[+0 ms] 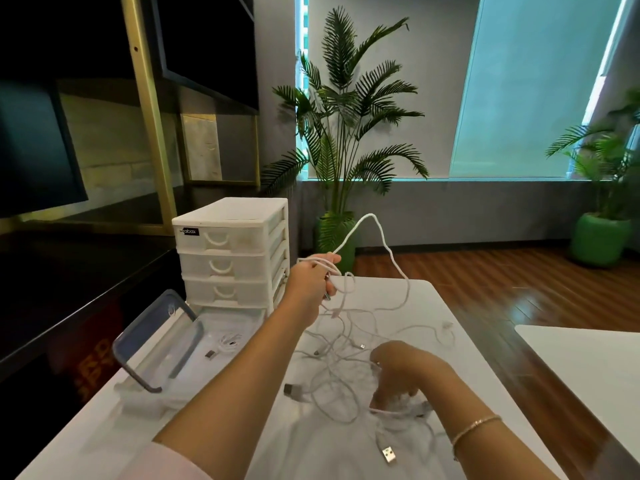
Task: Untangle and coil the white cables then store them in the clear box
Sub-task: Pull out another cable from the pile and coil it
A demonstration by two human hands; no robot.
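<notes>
A tangle of white cables point(346, 358) sprawls across the middle of the white table point(460, 341), its loops crossing one another, with USB plugs poking out at about 7 o'clock and 5 o'clock of the heap. The left hand point(311, 282) is raised above the table at 12 o'clock of the tangle, fingers curled tight around several gathered strands; from that fist one cable arcs up in a tall loop point(372, 218) and drops back down to the pile. The right hand point(398, 375) is low, at 4 o'clock of the tangle, knuckles up and fingers bent down into the strands, pinching or pressing a cable against the tabletop (which of the two I cannot tell). A thin bracelet point(474, 427) sits on that wrist.

The clear box point(228, 327) lies at 9 o'clock of the tangle, open, with one coiled white cable point(228, 342) already inside it. Its lid point(159, 341) leans tilted against the box's near-left side. A white drawer unit point(232, 251) stands just behind the box, at 11 o'clock of the pile.
</notes>
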